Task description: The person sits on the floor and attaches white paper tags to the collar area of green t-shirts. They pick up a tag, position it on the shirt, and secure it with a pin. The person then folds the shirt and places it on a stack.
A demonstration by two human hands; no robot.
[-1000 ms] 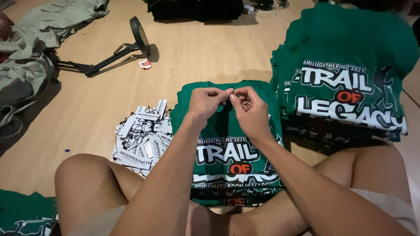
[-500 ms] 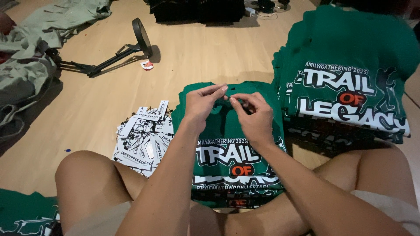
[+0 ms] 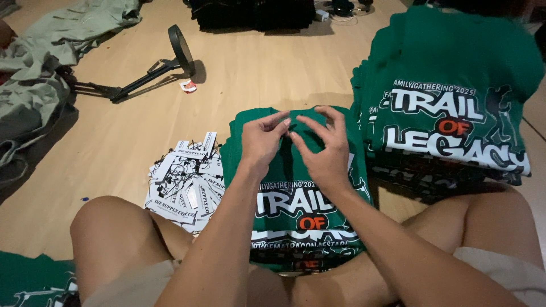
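**Ana:** Both hands work at the collar of the folded green T-shirt [image 3: 296, 199] on the floor between the person's knees. Left hand [image 3: 259, 142]: thumb and forefinger drawn together at the neckline, the grip looking like a light pinch on the fabric, though whether something small sits between the fingertips I cannot tell. Right hand [image 3: 324, 150]: fingers spread and curled, tips resting on the collar, not closed on anything.

**Ben:** What could go wrong, biggest first?

**Ana:** The tall pile of folded green shirts [image 3: 449, 102] stands just beside the right forearm and leans a little towards the camera. In my view an elbow swinging outward could nudge it and slide the top layers off.

**Ben:** And the shirt in hand?

**Ana:** It lies on top of a short stack of the same shirts. A hard tug at the neckline could drag it crooked and spoil the fold, or stretch the collar.

**Ben:** Smaller things?

**Ana:** The heap of black-and-white hang tags [image 3: 185, 182] with strings lies touching the shirt's left edge, by the left knee [image 3: 108, 227]. A shift of that leg could scatter them across the wooden floor [image 3: 125, 142], and the strings look ready to tangle.

**Ben:** The black stand [image 3: 145, 71] beyond?

**Ana:** Well apart; no risk that I can judge.
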